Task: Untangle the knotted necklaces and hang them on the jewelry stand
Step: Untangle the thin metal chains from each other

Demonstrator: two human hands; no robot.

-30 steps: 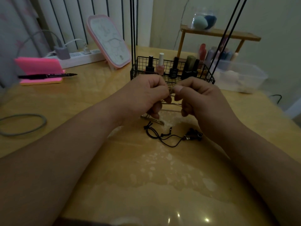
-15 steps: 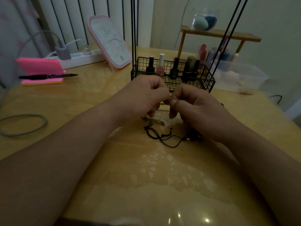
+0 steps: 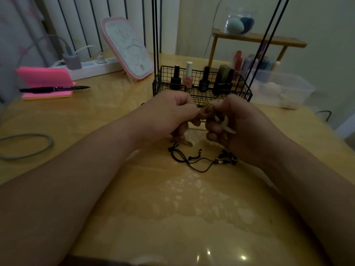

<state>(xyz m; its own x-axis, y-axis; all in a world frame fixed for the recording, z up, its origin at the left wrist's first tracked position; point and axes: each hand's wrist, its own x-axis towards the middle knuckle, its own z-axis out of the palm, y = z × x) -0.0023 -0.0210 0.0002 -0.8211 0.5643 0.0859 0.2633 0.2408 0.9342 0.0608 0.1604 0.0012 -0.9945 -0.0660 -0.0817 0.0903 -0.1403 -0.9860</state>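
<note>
Right hand [image 3: 242, 125] turned, white pendant [image 3: 225, 124] now showing, left hand [image 3: 169, 114] and right pinching gold chain [image 3: 205, 111], links blurred

Reaches in bare-armed from both lower corners. Pinches the gold chain [image 3: 204, 110] with the left grip [image 3: 172, 114], curled tight; pinches it likewise with the right grip [image 3: 237, 124], curled, just beside the left.

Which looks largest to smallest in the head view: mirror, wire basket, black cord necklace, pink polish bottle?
1-2. wire basket and mirror: too alike to rank
3. black cord necklace
4. pink polish bottle
</note>
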